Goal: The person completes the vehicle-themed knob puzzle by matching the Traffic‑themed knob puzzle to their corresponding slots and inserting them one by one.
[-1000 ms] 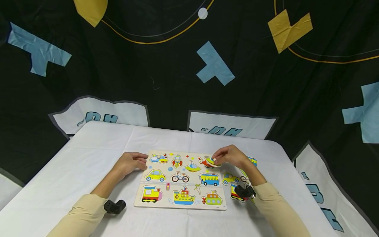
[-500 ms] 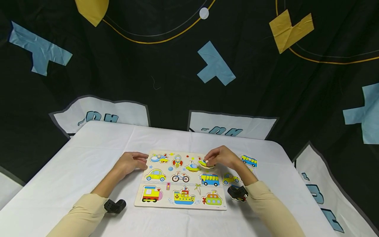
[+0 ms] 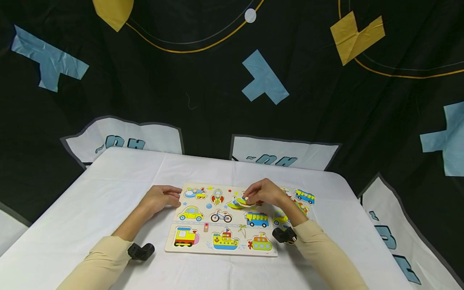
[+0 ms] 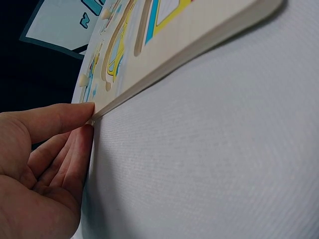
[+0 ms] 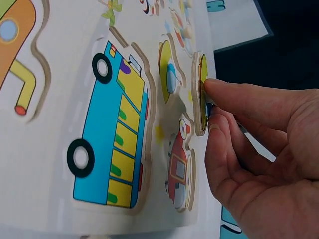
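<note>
One yellow-green wooden saucer piece (image 5: 199, 99), pinched by nearer right hand (image 3: 264, 191), raised just right of saucer-shaped recess (image 5: 164, 69); loose-fingered left hand (image 3: 158, 197) touches pale wooden board (image 4: 212, 25).

Ten vehicle pictures (image 3: 191, 214), one board (image 3: 204, 246)

One left hand (image 3: 159, 200), one right hand (image 3: 264, 191). One held saucer piece (image 5: 198, 99). At least five loose pieces (image 3: 304, 196), some partly hidden. Two wrist cameras (image 3: 140, 252). One table (image 3: 203, 167). Three blue patches (image 3: 266, 77), two yellow patches (image 3: 347, 39), one white dot (image 3: 250, 15).

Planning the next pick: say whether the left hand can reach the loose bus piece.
Probably not easily: from the left hand, the bus piece lies across the board, beyond the right hand.
</note>
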### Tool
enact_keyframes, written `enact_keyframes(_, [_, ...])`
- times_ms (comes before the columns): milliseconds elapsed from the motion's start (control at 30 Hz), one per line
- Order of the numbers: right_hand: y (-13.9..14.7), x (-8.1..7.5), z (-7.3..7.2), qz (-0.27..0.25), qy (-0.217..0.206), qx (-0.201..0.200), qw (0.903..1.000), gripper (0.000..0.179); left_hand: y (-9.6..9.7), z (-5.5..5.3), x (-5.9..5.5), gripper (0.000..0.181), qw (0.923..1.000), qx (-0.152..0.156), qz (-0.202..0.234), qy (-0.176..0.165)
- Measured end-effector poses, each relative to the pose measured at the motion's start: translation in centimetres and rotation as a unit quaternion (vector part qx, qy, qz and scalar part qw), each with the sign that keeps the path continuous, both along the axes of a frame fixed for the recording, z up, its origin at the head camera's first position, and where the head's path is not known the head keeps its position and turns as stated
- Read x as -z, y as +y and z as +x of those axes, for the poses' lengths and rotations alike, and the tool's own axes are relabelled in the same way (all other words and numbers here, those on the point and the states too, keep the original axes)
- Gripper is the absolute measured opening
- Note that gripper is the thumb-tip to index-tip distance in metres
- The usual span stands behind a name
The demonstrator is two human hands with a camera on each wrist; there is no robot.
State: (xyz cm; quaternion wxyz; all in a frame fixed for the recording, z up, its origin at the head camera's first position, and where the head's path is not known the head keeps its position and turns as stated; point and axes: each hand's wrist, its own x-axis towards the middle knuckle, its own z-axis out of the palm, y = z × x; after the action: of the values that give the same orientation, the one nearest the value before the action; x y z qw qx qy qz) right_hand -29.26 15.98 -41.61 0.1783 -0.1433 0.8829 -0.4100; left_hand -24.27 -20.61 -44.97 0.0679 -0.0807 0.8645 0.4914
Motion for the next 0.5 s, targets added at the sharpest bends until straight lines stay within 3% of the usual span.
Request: enact_keyframes(500, [-1.4,0.7,-0.1,-0.009,0.001,-0.011,0.9999,0.014,0.0,0.0,0.1,0.053,1.0000,0.002,0.001,0.003])
